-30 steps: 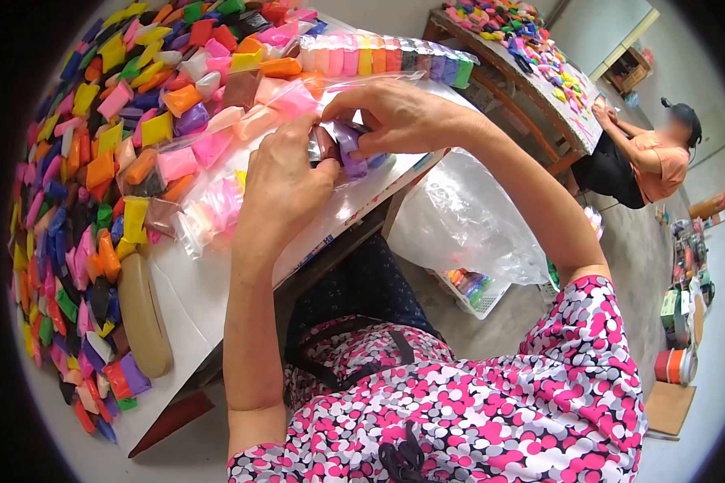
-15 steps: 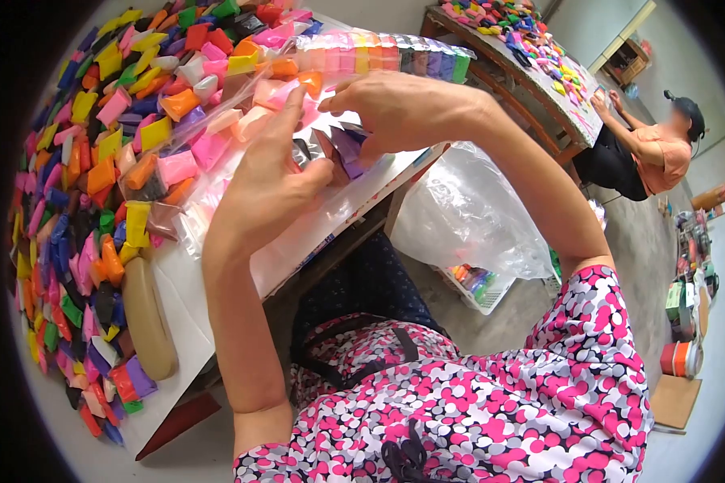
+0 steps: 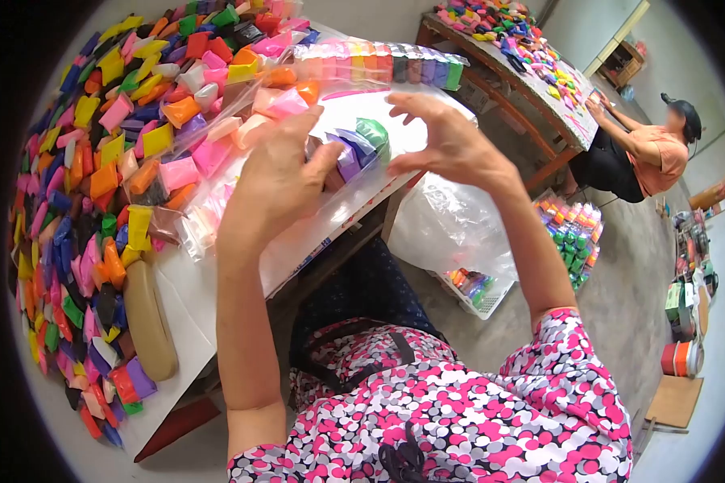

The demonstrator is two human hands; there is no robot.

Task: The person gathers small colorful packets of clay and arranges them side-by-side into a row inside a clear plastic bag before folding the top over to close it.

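Note:
My left hand (image 3: 286, 169) lies over small colored packets on the white tabletop, its fingers stretched out and its thumb apart. Beside its thumb are a purple packet (image 3: 346, 161) and a green packet (image 3: 374, 138), set close together. My right hand (image 3: 447, 141) is just right of the green packet, open with curved, spread fingers and nothing in it. Pink, peach and orange packets (image 3: 286, 103) lie beyond my left hand in clear plastic. Farther back runs a wrapped row of multicolored packets (image 3: 370, 64).
A large heap of colored packets (image 3: 97, 193) covers the left side, with a tan oblong object (image 3: 149, 322) near the edge. Below right are a clear plastic bag (image 3: 451, 221), a white basket (image 3: 487, 302) and bundled packets (image 3: 572, 237). Another person (image 3: 652, 153) works at a second table (image 3: 524, 64).
My right hand has moved right and away from my left hand, its fingers spreading. The green packet beside the purple one now shows. My left hand has shifted slightly right.

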